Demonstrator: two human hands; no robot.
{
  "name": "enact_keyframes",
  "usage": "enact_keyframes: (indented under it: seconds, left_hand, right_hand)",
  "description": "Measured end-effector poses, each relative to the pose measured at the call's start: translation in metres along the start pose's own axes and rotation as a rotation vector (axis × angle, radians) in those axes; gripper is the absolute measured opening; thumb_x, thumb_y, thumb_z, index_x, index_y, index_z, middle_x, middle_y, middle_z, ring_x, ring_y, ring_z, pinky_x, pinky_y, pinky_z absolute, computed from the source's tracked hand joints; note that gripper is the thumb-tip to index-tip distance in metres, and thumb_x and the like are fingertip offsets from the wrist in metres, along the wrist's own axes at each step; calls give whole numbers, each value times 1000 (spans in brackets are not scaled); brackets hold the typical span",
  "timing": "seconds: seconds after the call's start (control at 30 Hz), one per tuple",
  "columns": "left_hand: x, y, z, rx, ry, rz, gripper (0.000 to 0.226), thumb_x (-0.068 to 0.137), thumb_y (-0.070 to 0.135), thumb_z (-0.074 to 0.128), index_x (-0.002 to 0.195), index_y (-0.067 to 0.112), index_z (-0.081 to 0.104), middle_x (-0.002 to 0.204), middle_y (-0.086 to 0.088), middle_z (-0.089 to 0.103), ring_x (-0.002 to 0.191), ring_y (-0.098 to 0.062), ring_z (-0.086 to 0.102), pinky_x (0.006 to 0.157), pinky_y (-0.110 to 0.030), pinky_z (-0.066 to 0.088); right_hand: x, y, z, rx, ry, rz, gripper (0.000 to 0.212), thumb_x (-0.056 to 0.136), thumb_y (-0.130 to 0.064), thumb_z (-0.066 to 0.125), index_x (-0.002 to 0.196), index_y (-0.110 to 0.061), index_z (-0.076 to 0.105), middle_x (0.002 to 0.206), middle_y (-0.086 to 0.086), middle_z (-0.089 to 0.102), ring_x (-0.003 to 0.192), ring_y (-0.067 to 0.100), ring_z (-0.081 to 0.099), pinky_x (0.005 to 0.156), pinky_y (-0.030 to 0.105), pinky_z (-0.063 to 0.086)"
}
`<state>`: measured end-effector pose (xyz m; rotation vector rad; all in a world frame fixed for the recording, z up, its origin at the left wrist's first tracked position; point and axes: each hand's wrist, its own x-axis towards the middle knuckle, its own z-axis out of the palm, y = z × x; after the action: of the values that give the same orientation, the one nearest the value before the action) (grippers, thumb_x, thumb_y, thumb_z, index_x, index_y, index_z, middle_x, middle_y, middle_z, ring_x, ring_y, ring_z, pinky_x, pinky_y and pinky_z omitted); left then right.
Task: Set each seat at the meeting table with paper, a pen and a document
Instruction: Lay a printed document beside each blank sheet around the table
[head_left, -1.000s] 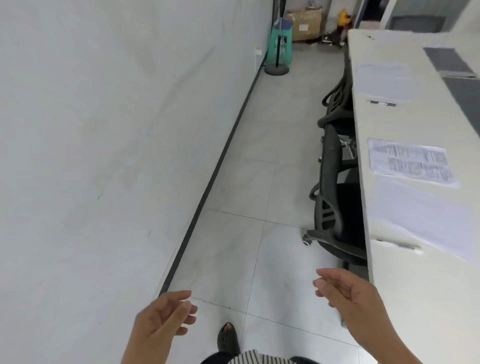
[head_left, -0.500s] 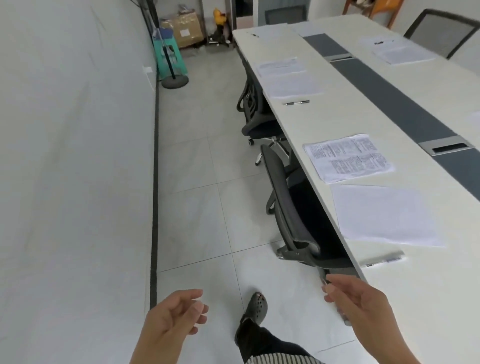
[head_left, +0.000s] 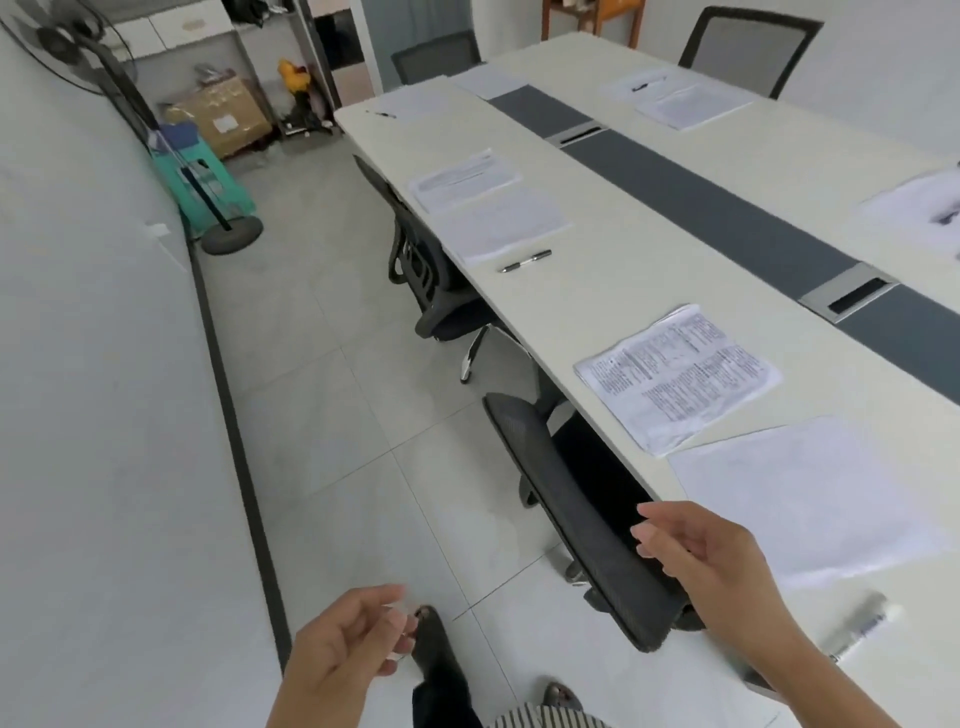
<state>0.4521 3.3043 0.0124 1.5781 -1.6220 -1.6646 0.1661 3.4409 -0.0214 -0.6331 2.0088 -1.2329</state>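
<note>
Left hand (head_left: 348, 644) and right hand (head_left: 696, 556) hang empty, loosely curled, beside the table (head_left: 623, 280); better check each seat's set before fetching more.

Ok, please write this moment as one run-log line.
left hand: open, empty | right hand: open, empty | near chair: document, paper, pen laid

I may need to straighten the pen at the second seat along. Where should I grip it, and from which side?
Pinch the pen mid-barrel, coming straight down from above. It lies flat and slanted on the bare table, just clear of the blank sheet, so thumb and finger can close across its thin width without catching the paper.
</note>
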Motion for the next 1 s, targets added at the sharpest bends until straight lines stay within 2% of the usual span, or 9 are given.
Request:
enact_keyframes:
  seconds: [0.13, 0.23, 0.33, 0.47, 0.6, 0.67, 0.77, 0.9, 1.0]
  left_hand:
    - [85, 31, -10, 62, -151, 24, 17, 89, -1, 59, 95, 9, 71, 81, -11, 75, 73, -22, 71, 70, -37, 55]
    - [158, 61, -20, 114, -266, 71, 10, 87, 5, 67, 95, 9, 71, 81, -11, 75, 74, -26, 71, 68, -36, 54]
    - [223, 104, -22, 166, -382, 116, 15, 81, 15, 68, 95, 10, 70, 80, -11, 75, 74, -28, 70, 67, -35, 53]
    - [292, 148, -1, 266, -551, 178, 15, 90, 2, 59, 98, 11, 69, 83, -9, 75, 76, -26, 70, 71, -35, 53]
    - [325, 184, 49, 328, -738, 225, 16, 91, 4, 57, 99, 12, 69, 84, -8, 75, 73, -16, 70, 71, -30, 54]
    - [331, 192, 77, 335, -808, 227, 15, 91, 4, 58, 99, 12, 68, 84, -8, 75, 73, -15, 70, 66, -23, 55]
    - [335, 201, 118, 360, -890, 240, 14, 91, 8, 59, 99, 14, 68, 86, -6, 75, 75, -15, 71, 69, -26, 55]
    - [340, 214, 160, 364, -909, 238, 13, 91, 10, 59, 99, 15, 69, 86, -8, 75, 76, -18, 71, 71, -28, 53]
    - [352, 220, 185, 403, -875, 238, 13, 91, 8, 59, 98, 13, 69, 84, -11, 74, 73, -18, 69, 70, -31, 54]
  right_hand:
    - [28, 3, 13, 26, 190, 106, 11, 88, -15, 70, 95, -23, 72, 77, -9, 76, 63, 1, 68, 62, 25, 48]
    - [49, 0, 34, 33, 312, 196, 10, 88, -16, 70, 94, -24, 72, 78, -9, 76, 70, 3, 71, 69, 31, 54]
    - [67, -13, 58, 76, 420, 268, 11, 87, -16, 70, 94, -25, 72, 81, -5, 76, 76, 11, 73, 76, 39, 57]
    - [77, -31, 76, 120, 558, 334, 12, 87, -12, 70, 95, -21, 72, 79, -4, 76, 74, 12, 73, 64, 22, 54]
    - [70, -37, 78, 167, 718, 411, 15, 86, -10, 71, 91, -25, 71, 77, -2, 77, 72, 14, 72, 70, 31, 52]
    - [68, -32, 75, 164, 761, 463, 13, 86, -13, 71, 91, -26, 71, 74, -7, 76, 72, 15, 70, 73, 34, 53]
    - [76, -20, 64, 186, 810, 508, 12, 86, -15, 71, 94, -24, 72, 77, -9, 77, 77, 14, 72, 76, 41, 58]
    - [112, -12, 37, 222, 758, 508, 12, 89, -15, 68, 100, -21, 69, 75, -4, 76, 66, 14, 74, 67, 29, 59]
    - [154, 5, 13, 183, 725, 494, 13, 88, -24, 69, 100, -29, 69, 75, -6, 75, 74, 9, 72, 71, 31, 58]
